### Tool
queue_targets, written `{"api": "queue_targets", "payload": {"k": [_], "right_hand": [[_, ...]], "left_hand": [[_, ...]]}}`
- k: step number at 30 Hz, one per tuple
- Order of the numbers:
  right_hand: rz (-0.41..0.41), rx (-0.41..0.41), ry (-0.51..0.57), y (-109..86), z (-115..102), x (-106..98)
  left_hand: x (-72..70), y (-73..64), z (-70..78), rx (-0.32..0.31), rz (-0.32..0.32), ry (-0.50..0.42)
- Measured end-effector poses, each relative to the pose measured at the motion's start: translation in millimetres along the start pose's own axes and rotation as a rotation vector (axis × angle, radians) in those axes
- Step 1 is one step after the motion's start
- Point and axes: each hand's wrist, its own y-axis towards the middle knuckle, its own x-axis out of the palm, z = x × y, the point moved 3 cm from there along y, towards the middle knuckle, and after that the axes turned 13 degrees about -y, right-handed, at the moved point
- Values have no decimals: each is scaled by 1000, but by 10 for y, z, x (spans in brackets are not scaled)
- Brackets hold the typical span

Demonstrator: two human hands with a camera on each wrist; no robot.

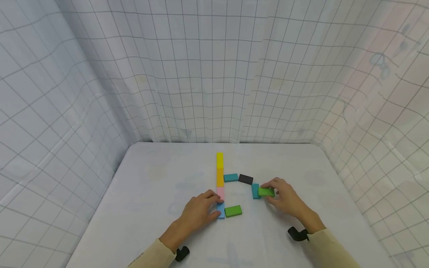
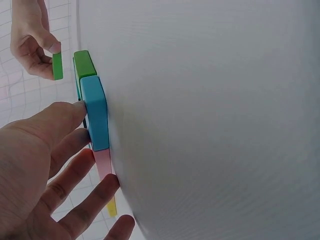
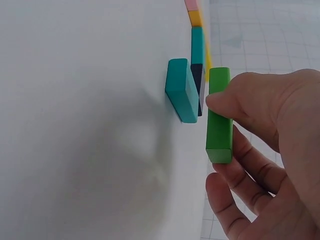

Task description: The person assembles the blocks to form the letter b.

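My right hand (image 1: 284,197) pinches a green block (image 3: 219,120) between thumb and fingers, held above the table close to a teal block (image 3: 182,90). On the other side, my left hand (image 1: 200,210) rests at a light blue block (image 2: 96,112), thumb and index tips touching it and the other fingers spread loosely. That block ends a straight row with a pink block (image 1: 220,192), an orange-yellow block (image 1: 219,177) and a yellow block (image 1: 219,160). A second green block (image 1: 233,211) lies beside the light blue one, jutting right.
From the row's upper part, a teal block (image 1: 231,178) and a black block (image 1: 245,179) curve right toward the teal block near my right hand. All lie on a white table (image 1: 161,178). Grid-patterned curtains (image 1: 214,74) surround its back and sides.
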Motion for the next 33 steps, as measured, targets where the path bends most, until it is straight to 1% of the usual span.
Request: {"api": "queue_targets", "payload": {"k": [10, 17, 28, 33], "right_hand": [[-35, -30, 17, 21, -82, 32], [-49, -76, 35, 38, -129, 61], [-71, -115, 35, 28, -258, 82], [-74, -144, 15, 29, -284, 115]], "left_hand": [[17, 13, -17, -6, -5, 5], [16, 14, -20, 5, 1, 6], [24, 15, -31, 0, -5, -8], [31, 22, -40, -10, -10, -13]]}}
